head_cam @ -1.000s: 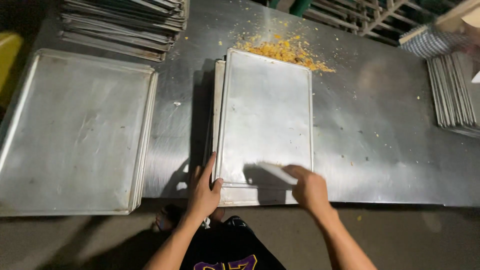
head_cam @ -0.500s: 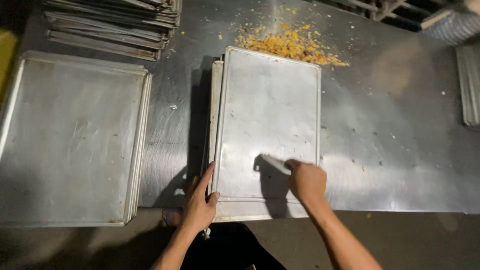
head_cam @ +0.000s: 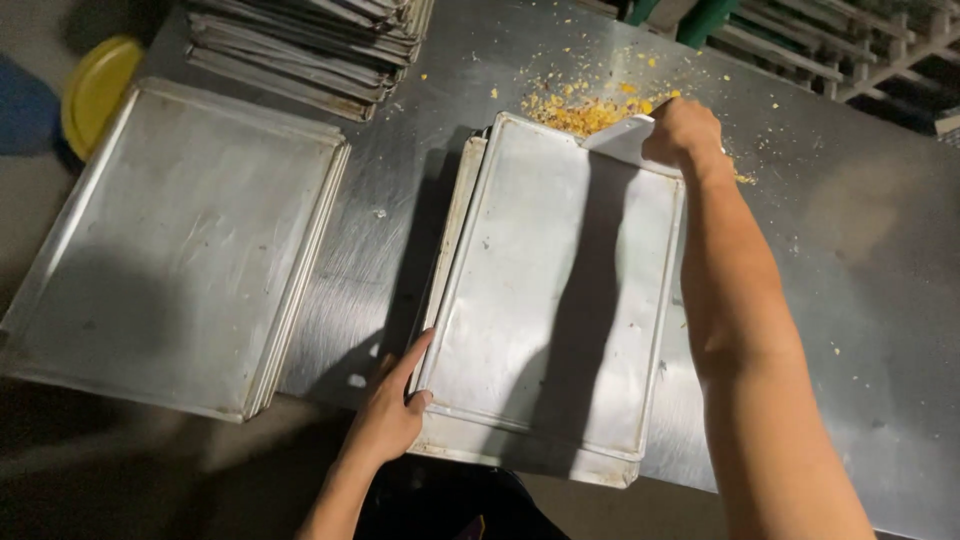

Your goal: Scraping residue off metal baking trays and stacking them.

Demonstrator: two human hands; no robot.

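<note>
The left hand [head_cam: 392, 412] grips the near left corner of the top tray [head_cam: 560, 290]. Its fingers curl around the thin raised rim, and the thumb lies along the edge. The tray is a flat metal rectangle, dull grey and a bit scratched, with round corners. It sits on top of more trays just like it, in the middle of the shiny steel table [head_cam: 860, 290].

The right hand [head_cam: 683, 133] reaches to the far right corner of the tray. Its fingers are clenched around a white scraper [head_cam: 625, 140], a thin, flat blade. The blade tilts down and touches the tray's far edge.

Just past that edge lies a pile of yellow crumbs [head_cam: 590, 110]. They are small, rough bits, and some are spread out over the table.

To the left lies another stack of flat trays [head_cam: 185, 245], well apart from the middle one. At the far end of the table a taller stack of trays [head_cam: 310, 40] is piled up unevenly. A round yellow lid [head_cam: 95, 90] sits beyond the table's left side. Metal racks [head_cam: 840, 45] show at the top right.
</note>
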